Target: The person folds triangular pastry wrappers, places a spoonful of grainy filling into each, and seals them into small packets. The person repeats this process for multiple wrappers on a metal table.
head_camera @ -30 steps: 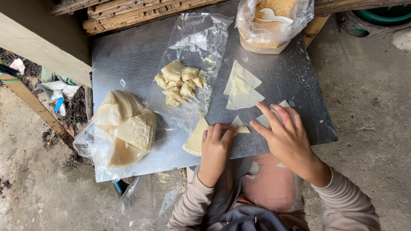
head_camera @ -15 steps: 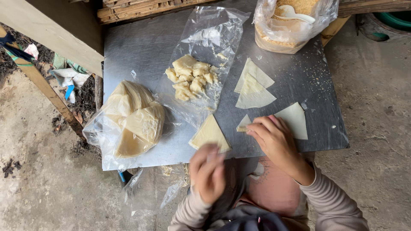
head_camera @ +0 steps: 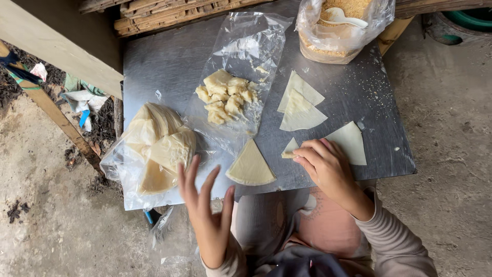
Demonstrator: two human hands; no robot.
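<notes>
The right hand (head_camera: 328, 166) pinches a small folded pastry triangle (head_camera: 290, 149) at lower centre of the grey metal table (head_camera: 169, 61), its fingers covering part of the flat wedge-shaped wrapper (head_camera: 351, 142) beneath. The left hand (head_camera: 207, 210), blurred, hovers spread and empty at the table's lower edge, just beside a clear bag of stacked wrappers (head_camera: 156, 149). Pale lumpy filling (head_camera: 225, 96) lies on crinkled plastic at upper centre.

— What colour is the wrapper (head_camera: 291, 149) under the right hand's fingers (head_camera: 309, 154)?
— Pale cream, like the triangle (head_camera: 250, 166) beside them.
— And the worktop (head_camera: 169, 66)?
— Dull grey metal, speckled with tan crumbs. The sleeve (head_camera: 394, 241) is beige, finely ribbed.
</notes>
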